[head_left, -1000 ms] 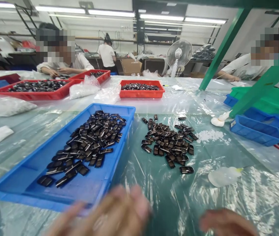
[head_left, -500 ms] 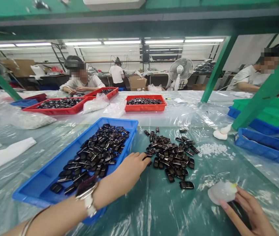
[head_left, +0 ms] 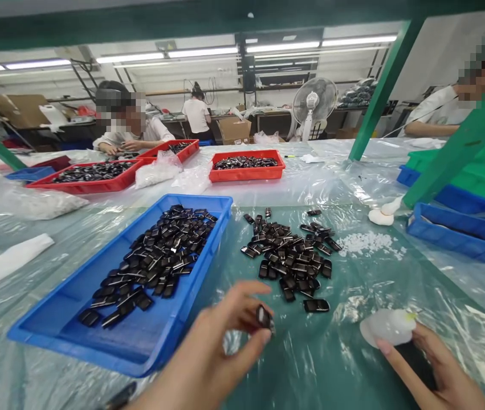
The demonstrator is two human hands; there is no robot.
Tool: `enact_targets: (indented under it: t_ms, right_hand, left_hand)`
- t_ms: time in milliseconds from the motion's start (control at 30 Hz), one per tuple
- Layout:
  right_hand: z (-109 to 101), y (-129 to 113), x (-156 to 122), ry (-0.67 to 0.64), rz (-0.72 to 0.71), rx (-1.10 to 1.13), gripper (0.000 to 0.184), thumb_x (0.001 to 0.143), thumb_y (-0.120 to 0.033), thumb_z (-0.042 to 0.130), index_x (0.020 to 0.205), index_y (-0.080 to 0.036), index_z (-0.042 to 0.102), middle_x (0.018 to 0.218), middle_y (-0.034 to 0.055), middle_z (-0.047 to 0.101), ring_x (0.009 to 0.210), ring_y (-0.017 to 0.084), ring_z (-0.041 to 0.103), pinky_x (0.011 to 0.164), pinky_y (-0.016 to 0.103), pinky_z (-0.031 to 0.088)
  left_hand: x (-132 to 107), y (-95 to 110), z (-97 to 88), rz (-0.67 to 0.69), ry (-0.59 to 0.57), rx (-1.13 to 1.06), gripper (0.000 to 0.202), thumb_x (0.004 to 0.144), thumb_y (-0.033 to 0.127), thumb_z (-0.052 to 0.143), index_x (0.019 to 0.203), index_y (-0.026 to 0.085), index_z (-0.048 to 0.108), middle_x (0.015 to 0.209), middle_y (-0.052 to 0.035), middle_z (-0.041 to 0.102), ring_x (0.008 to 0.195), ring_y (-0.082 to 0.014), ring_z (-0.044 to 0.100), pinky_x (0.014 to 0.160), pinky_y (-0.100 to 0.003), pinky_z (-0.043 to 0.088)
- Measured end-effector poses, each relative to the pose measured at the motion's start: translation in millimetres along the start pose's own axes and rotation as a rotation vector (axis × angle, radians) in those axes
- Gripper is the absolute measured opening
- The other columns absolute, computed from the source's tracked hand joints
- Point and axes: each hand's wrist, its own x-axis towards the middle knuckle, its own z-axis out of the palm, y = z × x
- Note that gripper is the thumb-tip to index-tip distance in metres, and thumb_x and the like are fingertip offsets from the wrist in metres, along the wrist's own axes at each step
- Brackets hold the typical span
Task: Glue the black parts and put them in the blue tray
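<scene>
My left hand (head_left: 229, 336) is closed in a pinch on one glossy black key fob case (head_left: 263, 316), held above the green mat. Just beyond it lies a loose pile of the same black cases (head_left: 296, 259), with one case (head_left: 316, 306) apart at the near side. At the lower right, my right hand (head_left: 434, 364) grips a translucent white squeeze bottle (head_left: 390, 326) with a yellowish tip, tilted on its side. Left of the pile, a blue tray (head_left: 129, 347) holds many more black cases (head_left: 161, 250).
Small white bits (head_left: 370, 244) lie right of the pile, near a white-headed object (head_left: 381, 216) by a green post (head_left: 443, 165). Blue bins (head_left: 460, 230) and a green tray (head_left: 473, 171) stand right. Red trays (head_left: 246, 173) and plastic bags lie across the table, where other people sit.
My left hand has drawn back from the pile's left edge towards me and now pinches a black key fob case. My right hand keeps the bottle in about the same place. The view has tilted down slightly.
</scene>
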Motion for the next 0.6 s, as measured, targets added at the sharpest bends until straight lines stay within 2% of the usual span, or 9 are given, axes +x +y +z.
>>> enact_targets:
  t_ms: [67,167,267,400,500,600]
  right_hand:
    - [-3,2,0,-0.016,-0.016,0.004,0.070,0.063,-0.074,0.076,0.115,-0.029,0.064,0.133,0.0078,0.063,0.116,0.037,0.063,0.060,0.032,0.065]
    - [-5,-2,-5,-0.013,-0.067,-0.015,0.066,0.066,-0.070,0.076,0.116,-0.028,0.065,0.130,0.0091,0.065,0.113,0.036,0.065,0.058,0.030,0.063]
    - [-3,-8,-9,0.016,-0.106,-0.046,0.061,0.069,-0.069,0.074,0.113,-0.028,0.067,0.126,0.0087,0.067,0.110,0.034,0.067,0.058,0.028,0.062]
    - [-1,-9,-9,0.030,-0.145,-0.087,0.057,0.071,-0.065,0.075,0.112,-0.028,0.067,0.127,0.0084,0.067,0.110,0.034,0.067,0.057,0.025,0.060]
    - [-2,-7,-7,0.033,-0.141,-0.108,0.057,0.071,-0.065,0.074,0.113,-0.027,0.066,0.129,0.0093,0.066,0.111,0.034,0.066,0.056,0.025,0.059]
    - [-4,-5,-6,0.037,-0.175,-0.142,0.056,0.072,-0.064,0.073,0.114,-0.027,0.066,0.126,0.0099,0.067,0.113,0.035,0.065,0.058,0.027,0.059]
  left_hand:
    - [-6,-14,17.7,-0.017,-0.072,-0.027,0.020,0.096,0.025,0.050,0.113,0.026,0.060,0.096,-0.0016,0.073,0.085,-0.0173,0.071,0.076,-0.028,0.058]
    - [-1,-34,30.9,-0.022,-0.111,0.105,0.021,0.095,0.019,0.046,0.105,0.022,0.063,0.089,-0.0041,0.072,0.079,-0.0199,0.070,0.070,-0.032,0.058]
    - [6,-44,29.8,0.059,-0.108,0.285,0.026,0.097,0.015,0.044,0.116,0.023,0.061,0.097,-0.0061,0.072,0.082,-0.0215,0.071,0.071,-0.036,0.060]
    - [4,-44,28.8,0.235,-0.110,0.447,0.038,0.099,0.009,0.036,0.129,0.021,0.057,0.117,-0.0100,0.072,0.103,-0.0252,0.072,0.080,-0.041,0.063]
    - [-1,-44,31.7,0.282,-0.067,0.543,0.048,0.093,0.000,0.032,0.130,0.016,0.058,0.117,-0.0126,0.073,0.099,-0.0259,0.074,0.075,-0.039,0.065]
    - [-4,-47,32.8,0.279,-0.055,0.544,0.054,0.088,-0.002,0.031,0.131,0.016,0.059,0.117,-0.0124,0.073,0.096,-0.0255,0.075,0.070,-0.036,0.065]
